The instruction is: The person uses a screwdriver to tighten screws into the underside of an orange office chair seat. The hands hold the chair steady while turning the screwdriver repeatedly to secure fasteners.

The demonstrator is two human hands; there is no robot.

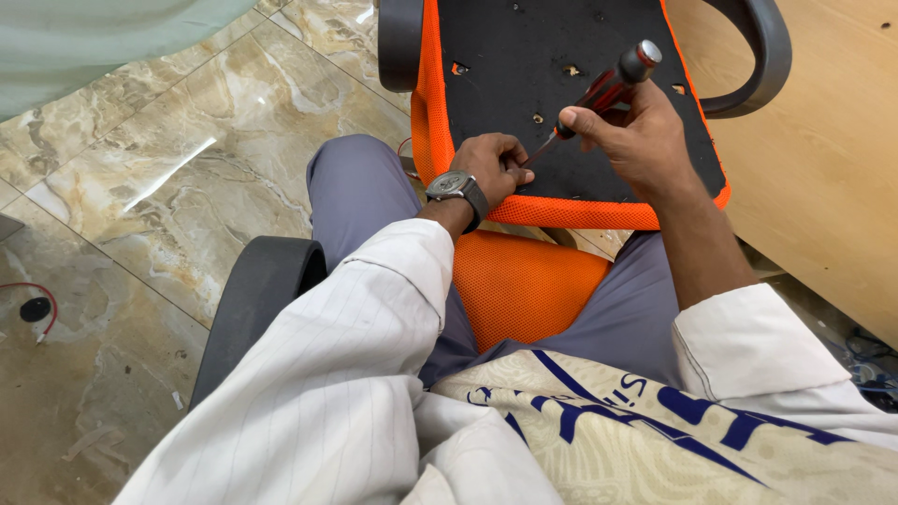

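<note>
We hold a screwdriver [599, 93] with a red-and-black handle in our right hand [636, 140], fingers wrapped fully around the grip. Its long axis runs from the metal cap at upper right down-left to the tip. The tip meets the black underside panel [524, 56] of an upturned orange mesh chair seat [561, 210], near that panel's near edge. Our left hand [500, 164] rests curled on the same edge, fingertips just beside the tip; whether they pinch a screw we cannot tell. A wristwatch [454, 184] sits on that wrist.

Left hand is nearer the tip; right hand sits above and right of it.

The seat leans between our knees. Its armrests [758, 56] curve off the far corners. Marble floor tiles [187, 159] lie open on the left; a wooden panel [823, 159] stands close along the right.
</note>
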